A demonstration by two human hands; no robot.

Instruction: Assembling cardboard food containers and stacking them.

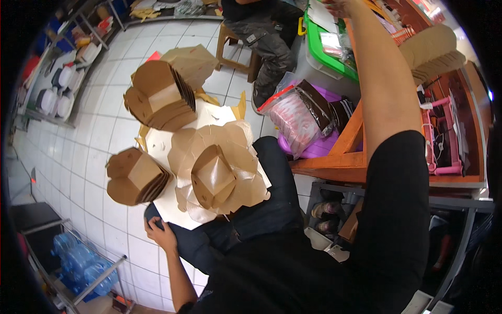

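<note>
One left hand (pixel 162 235) half-open against dark trousers (pixel 192 247); right hand (pixel 340 6), grip unclear, near green lid (pixel 316 47).

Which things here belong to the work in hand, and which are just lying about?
Apparently in use:
- unfolded kraft blanks
- folded kraft box on them
- two nested kraft-box stacks
- white panel underneath

Apparently lying about:
- blue water jugs
- red-edged zip bag
- pink plastic frame
- shoes

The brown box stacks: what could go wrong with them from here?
The leftmost stack seems to overhang the edge of the white board, so it might tip off; the left hand isn't steadying it. The board appears to rest on the person's legs, so shifting them could slide everything.
</note>
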